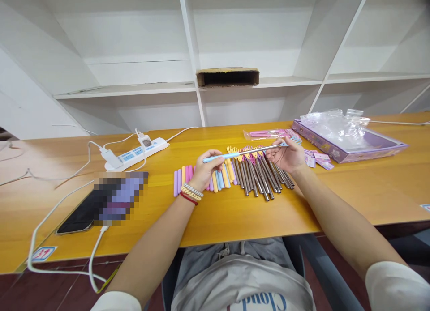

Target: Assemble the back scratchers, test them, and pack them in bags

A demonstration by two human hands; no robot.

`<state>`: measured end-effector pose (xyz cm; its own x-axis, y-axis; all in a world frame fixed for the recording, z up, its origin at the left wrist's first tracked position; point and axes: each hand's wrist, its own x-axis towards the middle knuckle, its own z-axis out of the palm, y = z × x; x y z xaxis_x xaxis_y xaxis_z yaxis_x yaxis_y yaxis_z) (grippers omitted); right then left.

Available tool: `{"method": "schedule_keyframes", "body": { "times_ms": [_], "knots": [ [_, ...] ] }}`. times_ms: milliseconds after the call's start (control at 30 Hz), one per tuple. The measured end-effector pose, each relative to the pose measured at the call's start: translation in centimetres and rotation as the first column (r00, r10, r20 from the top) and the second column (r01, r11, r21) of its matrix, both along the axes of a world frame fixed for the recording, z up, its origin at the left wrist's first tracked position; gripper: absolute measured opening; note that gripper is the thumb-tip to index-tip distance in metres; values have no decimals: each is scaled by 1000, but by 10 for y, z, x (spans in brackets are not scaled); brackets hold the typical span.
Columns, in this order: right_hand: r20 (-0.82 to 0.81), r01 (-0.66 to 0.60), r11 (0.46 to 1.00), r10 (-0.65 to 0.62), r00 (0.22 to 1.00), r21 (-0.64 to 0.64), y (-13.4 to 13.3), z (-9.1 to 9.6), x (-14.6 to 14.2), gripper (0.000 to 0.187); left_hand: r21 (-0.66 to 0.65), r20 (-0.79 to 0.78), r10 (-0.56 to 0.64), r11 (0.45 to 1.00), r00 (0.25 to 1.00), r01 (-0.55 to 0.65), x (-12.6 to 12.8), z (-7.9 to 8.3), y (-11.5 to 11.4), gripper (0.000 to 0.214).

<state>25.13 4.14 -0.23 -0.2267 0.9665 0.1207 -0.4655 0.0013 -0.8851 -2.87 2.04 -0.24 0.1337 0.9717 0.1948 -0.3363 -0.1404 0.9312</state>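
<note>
While the left hand (205, 168) pinches the blue handle of a thin metal stick (248, 151), the right hand (287, 155) closes its grip on the far tip, so the stick hangs level just above the bench (235, 212). Beneath it lies a row of similar sticks (255, 174) with pastel handles. A purple box (352, 145) sits off to the right.

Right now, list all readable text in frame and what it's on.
"37": sticker on the table front edge.
"Cloud": upside down on the shirt, cut by the frame.
Unreadable: print on the purple box, power strip labels, phone screen.
No text on the blue-handled rod held by the left hand and right hand.
</note>
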Motion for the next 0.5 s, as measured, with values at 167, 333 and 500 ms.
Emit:
{"method": "schedule_keyframes", "body": {
  "times_ms": [167,333,500],
  "knots": [
    [17,-27,999,27,999,18,-4,5,7,65,-72,79,-33,997,996,39,-6,3,4,14],
    [40,-29,999,28,999,21,2,5,15,70,-100,-19,-34,994,999,32,-16,6,9,21],
    [6,217,976,-218,976,21,12,0,14,34,-109,-137,-73,992,988,58,-22,8,10,19]
  ]
}}
